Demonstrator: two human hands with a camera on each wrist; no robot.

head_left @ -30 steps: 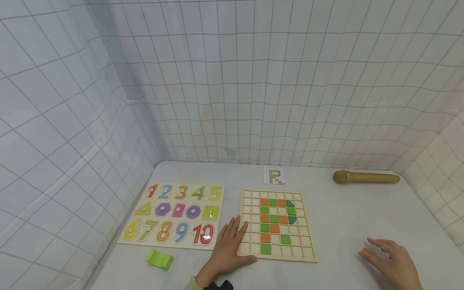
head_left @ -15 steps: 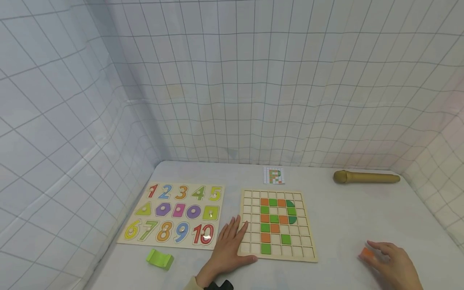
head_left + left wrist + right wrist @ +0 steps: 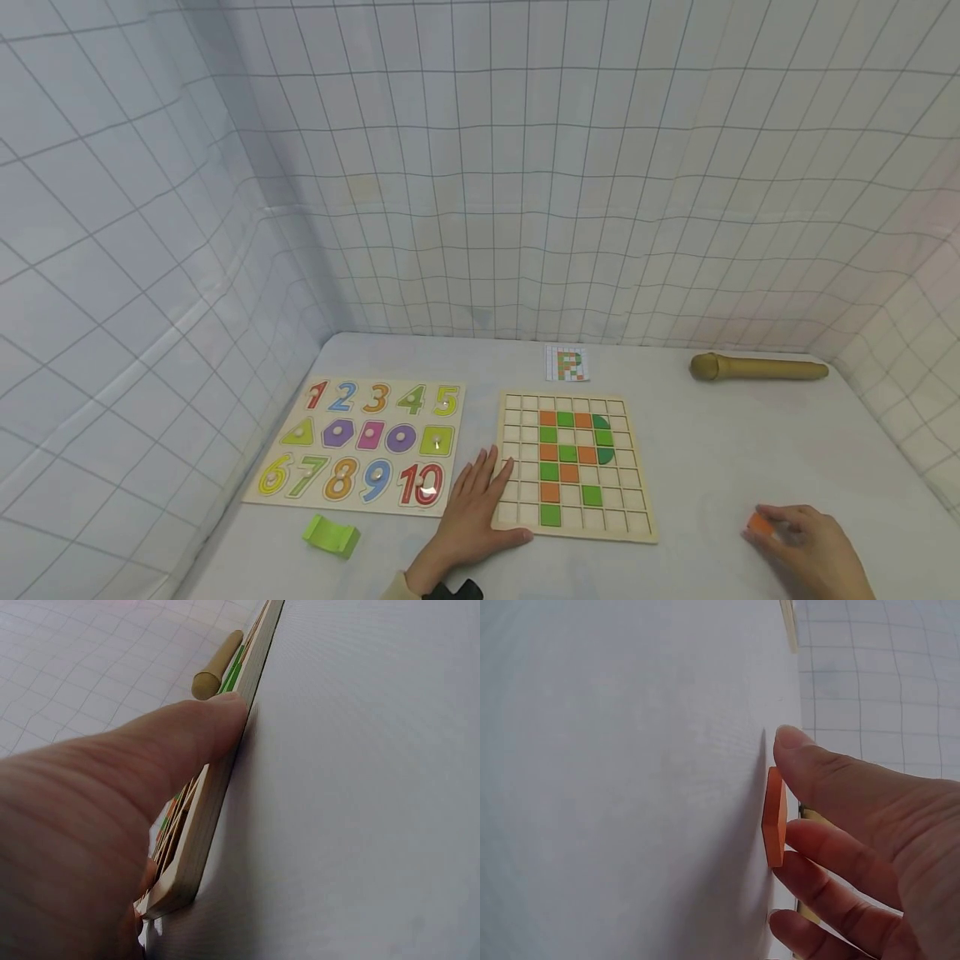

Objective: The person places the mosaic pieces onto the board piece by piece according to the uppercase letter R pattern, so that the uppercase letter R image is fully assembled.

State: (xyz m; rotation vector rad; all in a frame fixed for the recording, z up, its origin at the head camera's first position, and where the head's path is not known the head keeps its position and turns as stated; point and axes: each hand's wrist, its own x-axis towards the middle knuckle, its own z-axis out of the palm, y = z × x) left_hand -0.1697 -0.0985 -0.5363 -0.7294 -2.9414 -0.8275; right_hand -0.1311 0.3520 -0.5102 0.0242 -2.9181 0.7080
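An orange square tile is pinched by my right hand at the table's front right. In the right wrist view the orange tile stands on edge between thumb and fingers, close to the white surface. My left hand rests on the lower left corner of the wooden grid board, fingers straight and spread. Its thumb lies along the board's front edge in the left wrist view. Green and orange tiles in the grid form a letter-like pattern, with two dark green curved pieces at its right.
A small card with a similar coloured pattern lies behind the grid. To the left is a number and shape puzzle board, with a bright green block in front. A tan microphone-shaped object lies back right. Grid-patterned cloth walls enclose the table.
My right hand's fingers have drawn together on the orange tile, which shows more now than a second ago. The left hand and the board have stayed put.
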